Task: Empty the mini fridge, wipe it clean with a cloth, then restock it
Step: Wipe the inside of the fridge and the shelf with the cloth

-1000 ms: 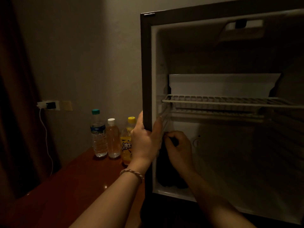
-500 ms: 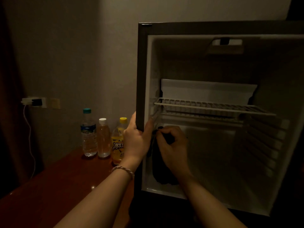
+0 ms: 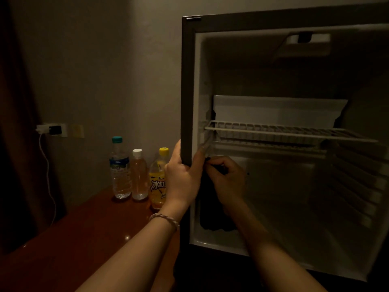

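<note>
The mini fridge stands open and dim, with only a white wire shelf across its middle. My left hand grips the fridge's left front edge below the shelf level. My right hand holds a dark cloth against the inner left wall; the cloth hangs down to the fridge floor. Three bottles stand on the wooden table to the left: a water bottle with a teal cap, a clear bottle with a white cap, and a yellow drink bottle partly behind my left hand.
A wall socket with a plugged-in charger and a white cable hanging down sits on the wall at left. A dark curtain fills the far left. Ribbed rails line the fridge's right inner wall.
The view has shifted slightly. Both hands keep their places: the left on the fridge edge, the right with the cloth at the inner left wall.
</note>
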